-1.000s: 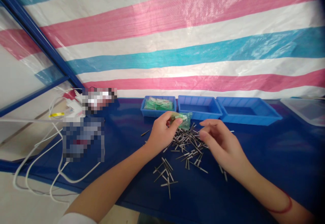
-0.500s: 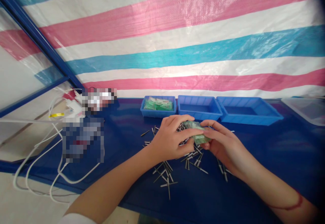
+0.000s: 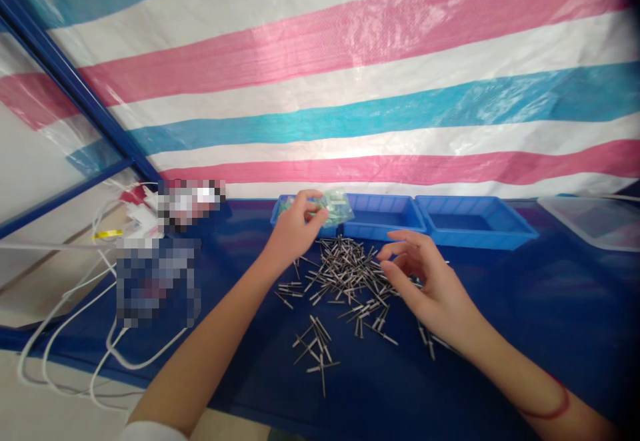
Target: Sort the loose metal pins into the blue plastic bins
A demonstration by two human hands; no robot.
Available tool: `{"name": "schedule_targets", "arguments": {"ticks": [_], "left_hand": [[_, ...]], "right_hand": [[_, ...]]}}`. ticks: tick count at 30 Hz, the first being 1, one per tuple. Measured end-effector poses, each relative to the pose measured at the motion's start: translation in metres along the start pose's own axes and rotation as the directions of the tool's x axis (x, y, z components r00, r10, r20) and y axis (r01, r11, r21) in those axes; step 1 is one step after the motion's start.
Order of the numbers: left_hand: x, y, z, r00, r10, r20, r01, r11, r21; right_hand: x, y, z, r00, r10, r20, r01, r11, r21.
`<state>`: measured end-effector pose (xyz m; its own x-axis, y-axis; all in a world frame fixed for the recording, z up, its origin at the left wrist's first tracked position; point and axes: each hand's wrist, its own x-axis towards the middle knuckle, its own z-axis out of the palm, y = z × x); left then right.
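Observation:
My left hand [image 3: 295, 231] is stretched toward the back of the blue table, its fingers pinched on a small clear bag with green contents [image 3: 336, 206] held over the leftmost blue bin [image 3: 278, 209]. My right hand [image 3: 425, 281] hovers over the right side of a pile of small metal pins [image 3: 345, 274], fingers curled loosely apart with nothing visible in them. More pins [image 3: 316, 344] lie scattered nearer to me.
Two more blue bins, the middle one [image 3: 383, 214] and the right one [image 3: 475, 221], stand in a row at the back. A clear plastic tray [image 3: 595, 221] sits far right. White cables [image 3: 100, 334] and blurred devices lie at the left. A striped tarp hangs behind.
Both hands held the green bag together over the pins half a second ago. Now the left hand has carried it back to the leftmost bin, and the right hand has let go.

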<state>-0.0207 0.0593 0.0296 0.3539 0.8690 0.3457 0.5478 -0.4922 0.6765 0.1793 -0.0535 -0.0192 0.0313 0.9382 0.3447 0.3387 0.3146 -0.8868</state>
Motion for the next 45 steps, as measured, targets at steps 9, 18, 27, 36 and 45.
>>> {"name": "schedule_targets", "arguments": {"ticks": [9, 18, 27, 36, 45], "left_hand": [[0.040, -0.012, -0.003, 0.994, -0.014, 0.111, -0.050, 0.833, 0.551], [-0.133, 0.014, -0.030, 0.898, -0.028, 0.439, -0.202, 0.860, 0.468], [-0.163, -0.003, 0.004, 0.963, -0.134, 0.236, -0.042, 0.786, 0.617], [-0.128, -0.020, -0.004, 0.921, -0.133, 0.367, -0.101, 0.828, 0.552], [-0.110, -0.016, 0.004, 0.866, 0.007, 0.499, -0.236, 0.886, 0.398]], "right_hand": [[0.004, -0.009, -0.011, 0.989, -0.094, 0.112, 0.125, 0.941, -0.313], [-0.065, 0.038, -0.064, 0.905, -0.183, 0.385, 0.416, 0.574, -0.705], [-0.057, 0.054, -0.059, 0.915, -0.098, 0.391, 0.377, 0.549, -0.746], [-0.033, 0.059, -0.058, 0.911, -0.040, 0.410, 0.361, 0.558, -0.747], [-0.012, 0.056, -0.048, 0.872, -0.080, 0.483, 0.403, 0.679, -0.614]]}}
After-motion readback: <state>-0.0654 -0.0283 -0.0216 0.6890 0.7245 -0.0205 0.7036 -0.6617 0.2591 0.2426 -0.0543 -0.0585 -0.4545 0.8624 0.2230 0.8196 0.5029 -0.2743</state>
